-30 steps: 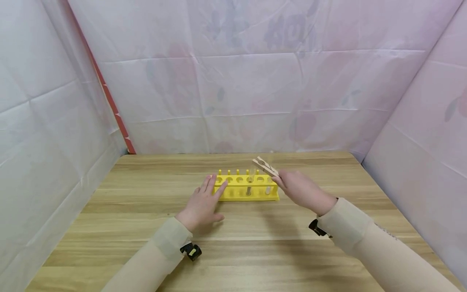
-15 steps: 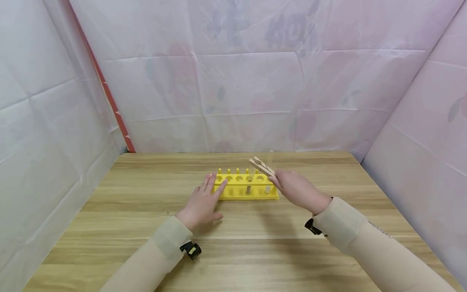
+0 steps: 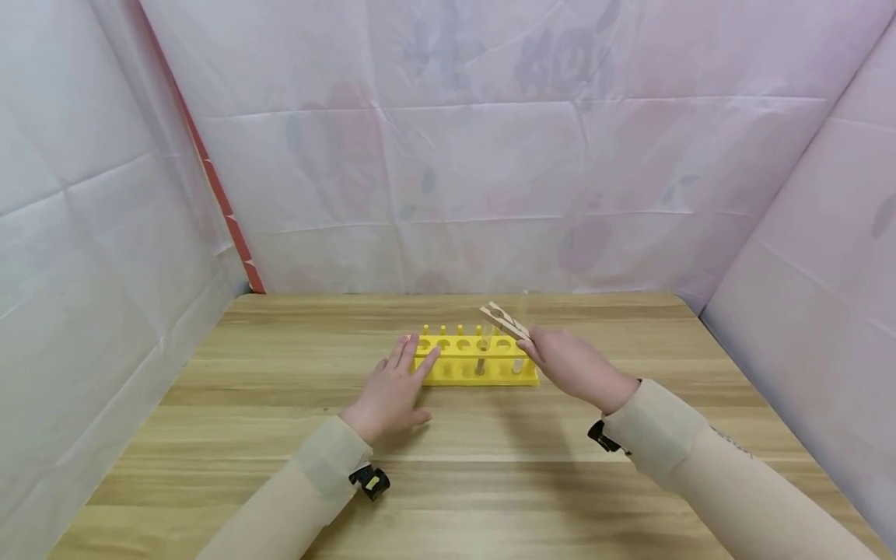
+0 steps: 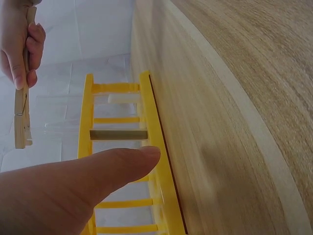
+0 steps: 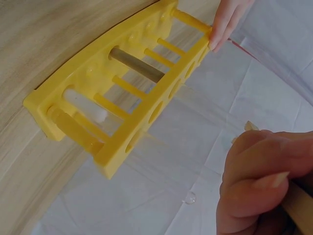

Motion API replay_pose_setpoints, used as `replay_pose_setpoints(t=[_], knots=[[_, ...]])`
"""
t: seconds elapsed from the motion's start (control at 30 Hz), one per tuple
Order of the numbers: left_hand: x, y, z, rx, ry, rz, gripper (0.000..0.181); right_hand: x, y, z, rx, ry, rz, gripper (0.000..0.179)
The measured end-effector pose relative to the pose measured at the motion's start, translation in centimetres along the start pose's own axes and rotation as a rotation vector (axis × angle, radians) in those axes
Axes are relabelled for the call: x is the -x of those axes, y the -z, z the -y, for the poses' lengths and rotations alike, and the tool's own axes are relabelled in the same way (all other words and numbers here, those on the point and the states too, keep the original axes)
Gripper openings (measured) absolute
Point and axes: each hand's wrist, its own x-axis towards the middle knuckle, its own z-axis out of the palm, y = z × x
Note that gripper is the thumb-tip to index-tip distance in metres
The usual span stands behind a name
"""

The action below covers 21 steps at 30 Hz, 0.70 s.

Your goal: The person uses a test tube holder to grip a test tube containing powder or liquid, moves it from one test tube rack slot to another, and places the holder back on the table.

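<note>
My left hand [image 3: 388, 393] rests its outstretched fingers on the left end of a yellow test tube rack [image 3: 504, 381]. In my right hand [image 3: 574, 365] I grip a wooden test tube clamp [image 3: 505, 321] by its handle. The clamp's tip is at the upper part of a clear glass test tube with grey-brown contents [image 5: 137, 66], standing in the rack. Whether the clamp encloses or only touches the glass, I cannot tell. Another test tube, with white contents [image 5: 85, 104], stands at the rack's right end, its upper part rising behind the clamp in the head view.
The rack stands on a wood-grain table [image 3: 448, 482], toward the back. Pale printed cloth [image 3: 483, 171] hangs behind and along both sides, with a red strip [image 3: 220, 194] at the back left corner. Pegs line the rack's far side.
My right hand and the clamp have shifted slightly left, toward the grey-brown tube. My left hand stays on the rack. The rack and both tubes keep their places.
</note>
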Motion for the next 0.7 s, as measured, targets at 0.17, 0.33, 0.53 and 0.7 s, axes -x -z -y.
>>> replay_pose_setpoints(t=[0.17, 0.33, 0.53, 0.7], knots=[[0.02, 0.03, -0.1, 0.012, -0.005, -0.01, 0.099, -0.03, 0.01, 0.08, 0.01, 0.004, -0.002, 0.025], [0.06, 0.06, -0.14, 0.009, 0.004, -0.006, 0.099, -0.09, 0.0, 0.14, 0.014, 0.008, 0.0, 0.025], [0.06, 0.06, -0.1, 0.005, 0.007, -0.006, 0.099, -0.19, -0.09, 0.24, 0.029, 0.025, -0.017, 0.024], [-0.06, 0.23, -0.08, 0.006, 0.009, -0.001, 0.099, -0.21, 0.02, 0.27, 0.04, 0.053, -0.044, 0.026]])
